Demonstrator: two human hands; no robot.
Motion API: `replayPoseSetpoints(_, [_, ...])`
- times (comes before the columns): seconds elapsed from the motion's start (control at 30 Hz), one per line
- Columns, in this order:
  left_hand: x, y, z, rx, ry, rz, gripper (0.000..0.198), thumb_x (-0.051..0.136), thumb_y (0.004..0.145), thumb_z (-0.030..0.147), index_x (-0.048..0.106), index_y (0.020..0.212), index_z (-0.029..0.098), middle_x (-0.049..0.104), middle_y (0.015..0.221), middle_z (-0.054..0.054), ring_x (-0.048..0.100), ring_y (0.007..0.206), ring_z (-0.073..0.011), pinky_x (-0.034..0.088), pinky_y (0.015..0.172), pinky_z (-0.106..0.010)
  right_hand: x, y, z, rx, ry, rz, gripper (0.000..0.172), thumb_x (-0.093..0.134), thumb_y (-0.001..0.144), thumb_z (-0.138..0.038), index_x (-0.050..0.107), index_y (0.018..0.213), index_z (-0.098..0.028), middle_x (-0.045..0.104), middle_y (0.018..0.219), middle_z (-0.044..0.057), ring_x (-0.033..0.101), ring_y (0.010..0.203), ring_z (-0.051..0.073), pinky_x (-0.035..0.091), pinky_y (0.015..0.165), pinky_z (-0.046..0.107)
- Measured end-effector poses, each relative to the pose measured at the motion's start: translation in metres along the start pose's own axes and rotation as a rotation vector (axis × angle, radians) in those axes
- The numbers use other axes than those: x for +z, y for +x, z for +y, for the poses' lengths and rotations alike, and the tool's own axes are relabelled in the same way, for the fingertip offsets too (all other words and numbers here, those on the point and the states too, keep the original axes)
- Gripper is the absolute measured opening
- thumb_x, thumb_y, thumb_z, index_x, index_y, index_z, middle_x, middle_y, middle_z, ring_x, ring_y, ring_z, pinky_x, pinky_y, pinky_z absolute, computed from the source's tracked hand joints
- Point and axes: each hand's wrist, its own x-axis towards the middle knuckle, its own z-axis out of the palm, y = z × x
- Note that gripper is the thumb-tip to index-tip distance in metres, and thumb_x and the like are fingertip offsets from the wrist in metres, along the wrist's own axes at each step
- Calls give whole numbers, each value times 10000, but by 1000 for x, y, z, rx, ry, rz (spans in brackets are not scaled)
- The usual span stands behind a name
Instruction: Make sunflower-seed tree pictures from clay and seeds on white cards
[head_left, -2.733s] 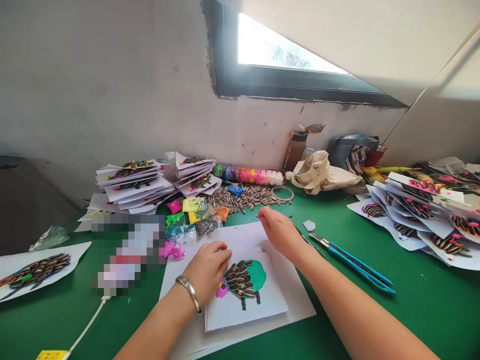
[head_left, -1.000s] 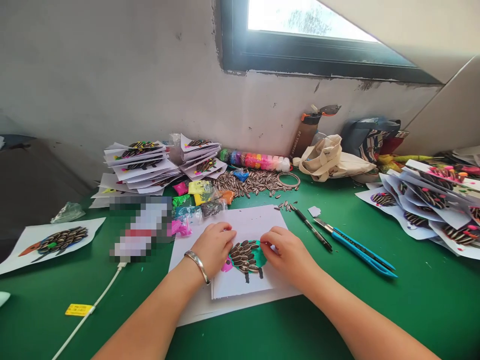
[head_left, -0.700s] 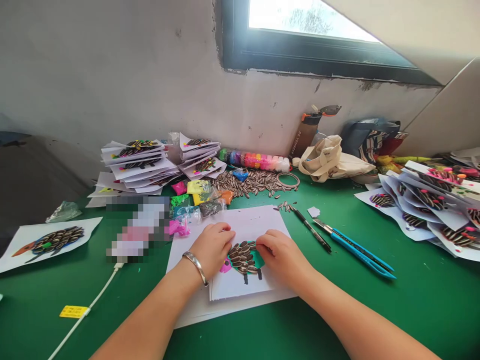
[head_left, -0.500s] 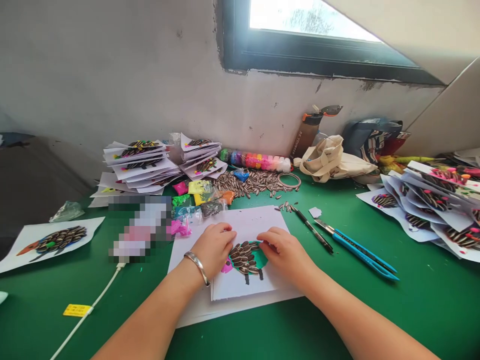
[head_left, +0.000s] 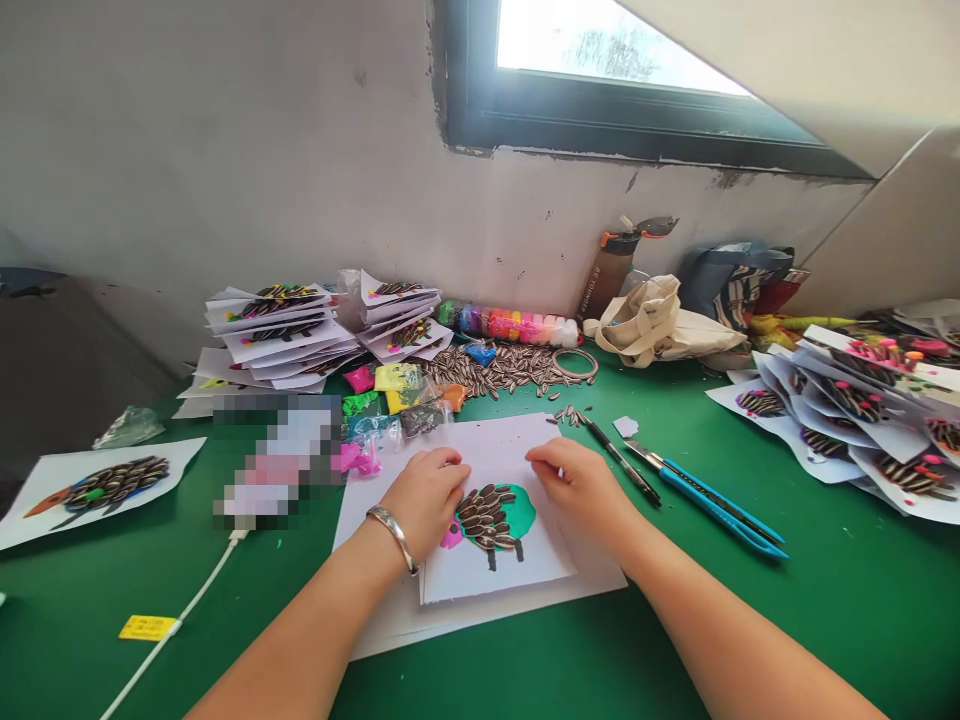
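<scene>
A white card (head_left: 517, 560) lies on a few white sheets on the green table (head_left: 825, 620). On it sits a teal clay patch (head_left: 519, 505) partly covered with striped sunflower seeds (head_left: 484, 516) and a pink blob at its left. My left hand (head_left: 426, 498), with a silver bangle on the wrist, rests curled on the card's left edge, touching the seeds. My right hand (head_left: 581, 483) hovers just right of the teal patch, fingers curled; what they hold, if anything, I cannot make out.
A heap of loose sunflower seeds (head_left: 510, 367) and small clay bags (head_left: 397, 385) lie behind the card. Stacks of finished cards (head_left: 277, 330) stand at back left, more cards (head_left: 862, 410) at right. A blue cutter (head_left: 712, 500) and a black pen (head_left: 622, 460) lie right of my hand.
My right hand has drawn back up and to the right, off the seeds, uncovering the teal patch. Earlier it reached toward the seed heap, then came down onto the card. The left hand stayed.
</scene>
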Motion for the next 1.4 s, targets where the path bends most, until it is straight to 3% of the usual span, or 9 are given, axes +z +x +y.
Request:
replayPoseSetpoints(0.17, [2, 0, -1, 4, 10, 28, 274, 478, 833, 82, 699, 942, 201, 622, 1111, -83, 553, 1007, -241, 480, 898, -381, -21, 32, 30, 99, -261, 56, 274, 440, 851, -116, 690, 939, -187, 668, 890, 60, 601, 836, 178, 439, 734, 275])
replayPoseSetpoints(0.3, [1, 0, 0, -1, 4, 22, 271, 483, 832, 83, 700, 946, 199, 624, 1106, -87, 556, 1006, -242, 479, 900, -382, -18, 49, 37, 67, -384, 5, 243, 458, 834, -106, 688, 821, -182, 633, 833, 76, 566, 815, 194, 384, 674, 268])
replayPoseSetpoints(0.47, [0, 0, 1, -16, -11, 1, 267, 489, 835, 76, 695, 965, 185, 613, 1130, -96, 545, 1029, -253, 462, 926, -401, -3, 50, 39, 41, -483, -17, 247, 448, 831, -66, 622, 684, -163, 592, 755, 102, 528, 738, 206, 341, 644, 291])
replayPoseSetpoints(0.63, [-2, 0, 3, -14, -17, -11, 263, 495, 832, 71, 696, 947, 194, 621, 1103, -79, 550, 992, -241, 468, 906, -393, -10, 42, 34, 79, -494, 66, 210, 413, 863, -72, 608, 840, -146, 601, 865, 133, 534, 817, 235, 367, 687, 312])
replayPoseSetpoints(0.73, [-1, 0, 2, -12, -18, -4, 257, 500, 832, 80, 697, 942, 203, 618, 1106, -78, 552, 1003, -240, 468, 907, -389, -23, 23, 19, 103, -407, 104, 218, 363, 935, -177, 580, 956, -178, 621, 885, 83, 552, 794, 202, 406, 688, 298])
replayPoseSetpoints(0.83, [0, 1, 1, -12, -27, -11, 257, 498, 833, 85, 696, 956, 194, 612, 1127, -88, 555, 1017, -247, 464, 918, -400, -26, -5, -2, 52, 24, 8, 152, 457, 906, -222, 609, 907, -222, 648, 867, 20, 578, 776, 161, 441, 692, 258])
replayPoseSetpoints(0.93, [1, 2, -1, -4, -31, -18, 254, 495, 838, 100, 693, 970, 190, 609, 1140, -92, 559, 1022, -248, 462, 925, -404, -18, -26, -18, 28, 218, -152, 204, 474, 869, -145, 660, 849, -228, 659, 811, -1, 590, 746, 139, 444, 676, 238])
replayPoseSetpoints(1.07, [0, 3, -1, -5, -16, -29, 253, 501, 837, 105, 691, 986, 182, 608, 1141, -95, 557, 1032, -254, 456, 932, -408, -5, -29, -25, 51, 231, -199, 237, 504, 829, -73, 680, 853, -230, 668, 785, -18, 589, 723, 126, 434, 659, 228])
replayPoseSetpoints(1.4, [-1, 4, -2, -4, -23, -24, 274, 489, 834, 138, 690, 1015, 183, 614, 1140, -99, 568, 1031, -257, 461, 933, -410, 15, -23, -22, -86, 105, -91, 243, 542, 822, -41, 698, 878, -218, 653, 771, 14, 594, 738, 147, 461, 665, 249])
